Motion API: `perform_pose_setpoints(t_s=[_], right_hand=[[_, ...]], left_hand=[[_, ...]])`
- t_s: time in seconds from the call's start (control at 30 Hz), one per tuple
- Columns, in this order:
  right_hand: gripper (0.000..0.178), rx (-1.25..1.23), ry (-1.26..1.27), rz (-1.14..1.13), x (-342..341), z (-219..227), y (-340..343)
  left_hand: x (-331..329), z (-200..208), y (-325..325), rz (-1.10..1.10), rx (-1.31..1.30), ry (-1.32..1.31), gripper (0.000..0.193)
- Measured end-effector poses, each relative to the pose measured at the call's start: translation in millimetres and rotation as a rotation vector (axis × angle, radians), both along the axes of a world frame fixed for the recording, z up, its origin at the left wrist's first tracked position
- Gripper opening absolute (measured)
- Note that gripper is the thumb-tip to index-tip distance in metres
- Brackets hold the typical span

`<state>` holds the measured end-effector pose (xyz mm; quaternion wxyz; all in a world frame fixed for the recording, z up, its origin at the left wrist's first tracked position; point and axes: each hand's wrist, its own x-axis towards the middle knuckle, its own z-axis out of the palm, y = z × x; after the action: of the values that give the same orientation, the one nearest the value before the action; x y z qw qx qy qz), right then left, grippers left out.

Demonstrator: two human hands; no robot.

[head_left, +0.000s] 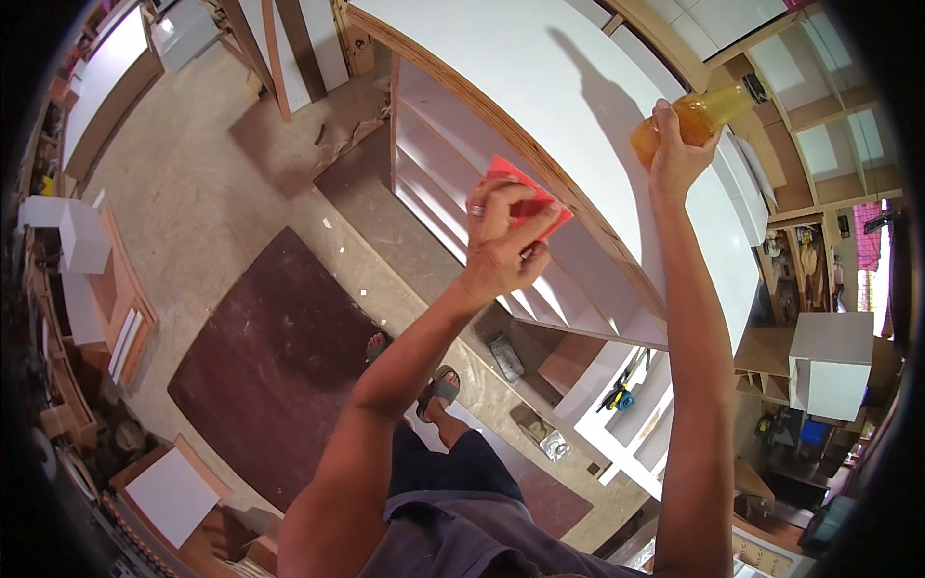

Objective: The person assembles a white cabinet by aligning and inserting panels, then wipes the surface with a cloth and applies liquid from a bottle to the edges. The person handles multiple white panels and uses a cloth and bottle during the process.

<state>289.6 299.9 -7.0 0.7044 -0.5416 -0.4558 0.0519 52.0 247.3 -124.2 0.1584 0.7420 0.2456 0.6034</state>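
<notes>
My left hand (506, 236) grips a thin, flat red plastic spreader (506, 170) between thumb and fingers. The spreader is at the raw plywood edge (462, 91) of a white cabinet panel (540, 58); whether it touches the edge I cannot tell. Farther right, my right hand (682, 154) is wrapped round a clear bottle (699, 116) of amber liquid. That bottle is tilted well over above the white panel, its dark-capped neck toward the upper right, and its shadow falls on the panel. My fingers hide part of the bottle's body.
Below the edge are white cabinet compartments (434, 125). A blue-and-black tool (621, 393) rests on a white frame at the lower right. A dark red board (279, 366) covers floor beside my feet. White boxes (833, 361) and cabinet parts stand around the workshop.
</notes>
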Motion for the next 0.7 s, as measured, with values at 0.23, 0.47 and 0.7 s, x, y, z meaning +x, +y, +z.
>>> perform_pose_setpoints(t_s=[0.23, 0.47, 0.7], right_hand=[[0.061, -0.044, -0.054, -0.079, 5, -1, 4], [0.060, -0.163, -0.021, -0.143, -17, 19, -17], [0.058, -0.423, -0.283, 0.223, -41, 74, -62]], left_hand=[[27, -18, 11, 0.076, 0.150, 0.022, 0.052], [-71, -45, -109, -0.069, -0.688, -0.328, 0.045], [-156, 42, -157, -0.731, -1.379, -1.181, 0.058]])
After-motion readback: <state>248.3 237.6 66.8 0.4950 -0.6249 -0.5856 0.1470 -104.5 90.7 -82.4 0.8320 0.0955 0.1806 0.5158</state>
